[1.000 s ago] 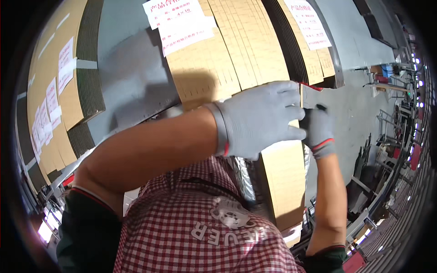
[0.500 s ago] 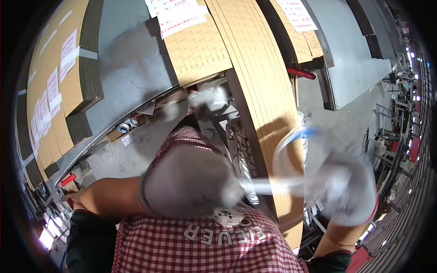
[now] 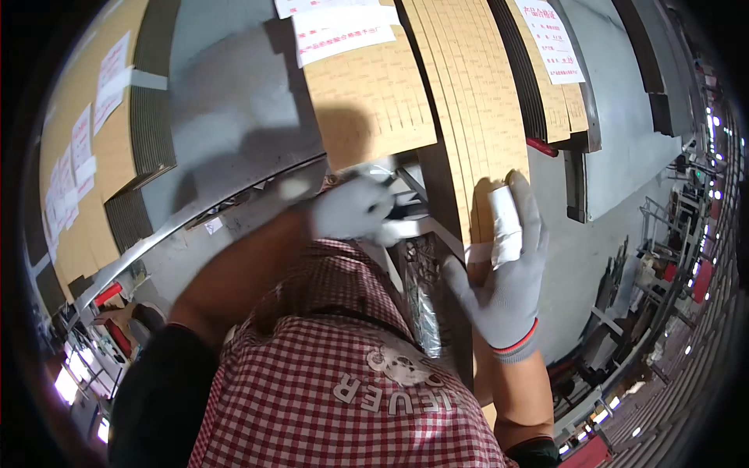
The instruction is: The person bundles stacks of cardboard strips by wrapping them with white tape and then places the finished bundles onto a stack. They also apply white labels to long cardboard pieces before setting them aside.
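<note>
My gloved right hand (image 3: 511, 273) lies on a stack of long tan strips (image 3: 468, 93), fingers stretched out, a white wrapping (image 3: 505, 226) around one of them. Under its thumb side, a pale strip of tape (image 3: 446, 236) crosses the dark side of the stack. Left of there, my gloved left hand (image 3: 353, 207), blurred, has its fingers closed at the tape's other end. The part of the tape under my right hand is hidden.
Tan board stacks with paper labels stand beyond (image 3: 367, 101) and at the left (image 3: 86, 156). A grey table (image 3: 234, 101) lies between them. Another labelled stack (image 3: 558, 101) and a grey surface (image 3: 624, 156) are on the right. Something foil-wrapped (image 3: 421, 296) stands below the strips.
Both hands have moved forward from in front of my body. The whitish strip stretched between them is now against the stack, and the blurred clear loop with blue is out of sight.
</note>
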`<control>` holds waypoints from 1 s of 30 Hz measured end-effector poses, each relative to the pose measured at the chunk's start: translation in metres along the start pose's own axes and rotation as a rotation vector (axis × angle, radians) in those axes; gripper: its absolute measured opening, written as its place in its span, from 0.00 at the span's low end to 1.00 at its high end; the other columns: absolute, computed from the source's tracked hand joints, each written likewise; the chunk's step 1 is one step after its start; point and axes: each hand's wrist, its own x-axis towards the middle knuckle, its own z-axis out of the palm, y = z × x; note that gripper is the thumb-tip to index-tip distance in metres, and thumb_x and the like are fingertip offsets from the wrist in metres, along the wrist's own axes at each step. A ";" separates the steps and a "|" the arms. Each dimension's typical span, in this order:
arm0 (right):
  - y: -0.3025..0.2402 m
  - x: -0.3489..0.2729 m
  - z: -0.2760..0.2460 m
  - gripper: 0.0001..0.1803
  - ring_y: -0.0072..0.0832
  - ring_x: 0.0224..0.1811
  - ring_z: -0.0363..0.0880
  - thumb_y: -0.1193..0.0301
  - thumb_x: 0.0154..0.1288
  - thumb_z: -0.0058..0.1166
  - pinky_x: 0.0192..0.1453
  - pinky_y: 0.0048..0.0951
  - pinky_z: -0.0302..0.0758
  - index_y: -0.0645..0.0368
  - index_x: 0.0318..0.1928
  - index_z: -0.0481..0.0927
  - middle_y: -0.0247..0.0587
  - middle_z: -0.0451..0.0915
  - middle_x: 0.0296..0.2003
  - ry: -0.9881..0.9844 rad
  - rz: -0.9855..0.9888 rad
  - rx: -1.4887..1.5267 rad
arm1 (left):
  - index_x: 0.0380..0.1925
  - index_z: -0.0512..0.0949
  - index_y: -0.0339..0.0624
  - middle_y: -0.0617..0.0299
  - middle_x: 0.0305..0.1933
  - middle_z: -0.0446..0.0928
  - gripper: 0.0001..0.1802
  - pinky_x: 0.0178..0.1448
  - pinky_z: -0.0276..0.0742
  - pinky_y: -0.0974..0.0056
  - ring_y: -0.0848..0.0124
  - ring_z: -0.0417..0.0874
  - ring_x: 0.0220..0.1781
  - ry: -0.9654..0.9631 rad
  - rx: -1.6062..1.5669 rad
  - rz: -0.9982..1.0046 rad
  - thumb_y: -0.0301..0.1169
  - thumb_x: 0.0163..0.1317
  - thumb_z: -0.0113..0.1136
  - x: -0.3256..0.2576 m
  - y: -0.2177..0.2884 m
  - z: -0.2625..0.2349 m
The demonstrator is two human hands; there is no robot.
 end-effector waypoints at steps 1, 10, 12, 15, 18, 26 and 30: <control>0.004 -0.002 0.006 0.34 0.55 0.60 0.65 0.60 0.52 0.67 0.63 0.51 0.63 0.65 0.56 0.73 0.58 0.64 0.62 0.033 0.050 -0.026 | 0.11 0.70 0.40 0.57 0.18 0.73 0.15 0.32 0.70 0.63 0.64 0.73 0.22 0.065 0.090 0.264 0.27 0.44 0.69 -0.028 0.034 -0.021; 0.085 -0.029 -0.031 0.13 0.27 0.51 0.76 0.73 0.65 0.53 0.54 0.32 0.73 0.66 0.47 0.79 0.45 0.80 0.48 0.038 0.691 1.034 | 0.36 0.85 0.41 0.51 0.44 0.81 0.33 0.65 0.66 0.50 0.54 0.74 0.57 0.070 0.711 0.786 0.63 0.61 0.52 0.042 0.176 -0.025; 0.079 -0.031 -0.062 0.16 0.28 0.53 0.77 0.73 0.63 0.54 0.64 0.34 0.68 0.67 0.51 0.78 0.45 0.78 0.53 0.067 0.458 0.998 | 0.35 0.85 0.42 0.51 0.45 0.81 0.33 0.68 0.63 0.49 0.53 0.73 0.58 0.018 0.669 0.744 0.64 0.59 0.54 0.044 0.183 -0.020; 0.054 0.001 -0.100 0.10 0.34 0.49 0.82 0.70 0.60 0.58 0.71 0.44 0.59 0.59 0.41 0.83 0.42 0.83 0.45 -0.349 0.101 0.533 | 0.39 0.85 0.44 0.51 0.48 0.80 0.33 0.73 0.57 0.49 0.52 0.72 0.60 -0.015 0.662 0.619 0.63 0.53 0.59 0.036 0.183 -0.023; 0.057 0.030 -0.065 0.10 0.38 0.39 0.83 0.61 0.58 0.60 0.72 0.49 0.56 0.52 0.26 0.83 0.39 0.85 0.29 -0.204 -0.149 -0.167 | 0.54 0.78 0.47 0.55 0.54 0.77 0.38 0.78 0.51 0.50 0.53 0.69 0.66 0.152 0.752 0.664 0.55 0.45 0.70 0.033 0.170 -0.028; 0.100 -0.010 -0.033 0.10 0.36 0.39 0.80 0.72 0.63 0.53 0.61 0.41 0.65 0.56 0.43 0.84 0.43 0.84 0.33 -0.086 0.089 -0.054 | 0.43 0.83 0.44 0.55 0.53 0.77 0.15 0.67 0.68 0.55 0.58 0.73 0.60 -0.038 0.948 0.696 0.32 0.57 0.55 0.015 0.191 0.043; 0.039 -0.021 -0.094 0.16 0.37 0.43 0.79 0.82 0.57 0.49 0.64 0.39 0.61 0.64 0.46 0.82 0.42 0.85 0.39 -0.169 0.280 0.209 | 0.31 0.81 0.38 0.56 0.38 0.80 0.12 0.52 0.75 0.56 0.60 0.80 0.45 0.002 0.320 0.594 0.36 0.55 0.61 -0.014 0.192 0.059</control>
